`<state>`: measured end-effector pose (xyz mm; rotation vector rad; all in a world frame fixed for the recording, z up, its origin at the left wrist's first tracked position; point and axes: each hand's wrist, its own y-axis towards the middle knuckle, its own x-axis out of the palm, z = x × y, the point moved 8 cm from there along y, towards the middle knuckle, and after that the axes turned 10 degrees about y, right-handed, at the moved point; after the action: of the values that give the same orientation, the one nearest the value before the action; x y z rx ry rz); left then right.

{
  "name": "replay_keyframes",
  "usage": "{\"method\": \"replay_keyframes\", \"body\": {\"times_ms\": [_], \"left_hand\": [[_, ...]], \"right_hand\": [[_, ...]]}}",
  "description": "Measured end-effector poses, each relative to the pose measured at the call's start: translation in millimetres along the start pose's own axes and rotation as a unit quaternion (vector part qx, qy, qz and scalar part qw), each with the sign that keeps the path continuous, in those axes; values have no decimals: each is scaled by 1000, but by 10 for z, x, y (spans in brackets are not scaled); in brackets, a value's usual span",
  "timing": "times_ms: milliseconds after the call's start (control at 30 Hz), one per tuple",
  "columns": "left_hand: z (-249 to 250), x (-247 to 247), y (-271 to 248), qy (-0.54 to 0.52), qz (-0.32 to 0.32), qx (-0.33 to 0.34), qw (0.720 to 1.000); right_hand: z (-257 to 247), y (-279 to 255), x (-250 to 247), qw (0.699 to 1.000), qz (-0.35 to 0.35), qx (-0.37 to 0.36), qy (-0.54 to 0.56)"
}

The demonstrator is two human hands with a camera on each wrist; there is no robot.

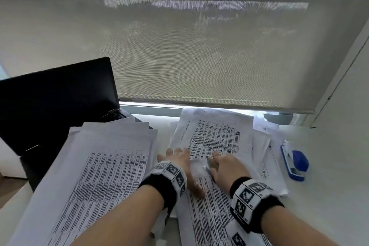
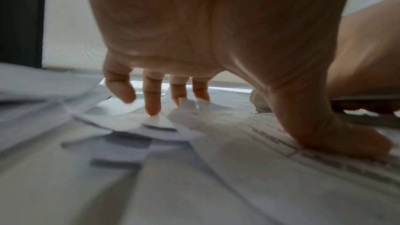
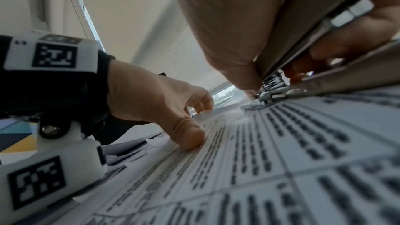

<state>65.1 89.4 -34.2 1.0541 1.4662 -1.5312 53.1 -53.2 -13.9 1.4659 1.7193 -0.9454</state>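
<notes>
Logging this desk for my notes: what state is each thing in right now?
Left hand: open, pressing the printed sheets flat.
Right hand: gripping the metal stapler, nose on the sheets' corner.
Blue stapler: closed, lying untouched.
Laptop: open, screen dark.
Blind: lowered almost to the sill.

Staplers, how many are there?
2: a blue stapler lies right of the papers; the right hand grips a metal stapler on the papers. More may hide under paper.

Soft window backlight, blurred wrist views
</notes>
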Motion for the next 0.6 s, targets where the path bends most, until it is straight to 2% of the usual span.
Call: {"method": "replay_keyframes", "body": {"times_ms": [200,367,467,600], "left_hand": [[54,16,-13,-16,-13,0,1000],[62,39,32,29,7,5,1000],[77,22,4,27,2,4,1000],[114,-4,-37,11,-13,8,1000]], "right_hand": [[-20,42,49,1000,2,20,11],[-50,189,73,996,35,62,53],[-9,245,-46,991,72,76,85],[168,120,-237,990,84,63,89]]}}
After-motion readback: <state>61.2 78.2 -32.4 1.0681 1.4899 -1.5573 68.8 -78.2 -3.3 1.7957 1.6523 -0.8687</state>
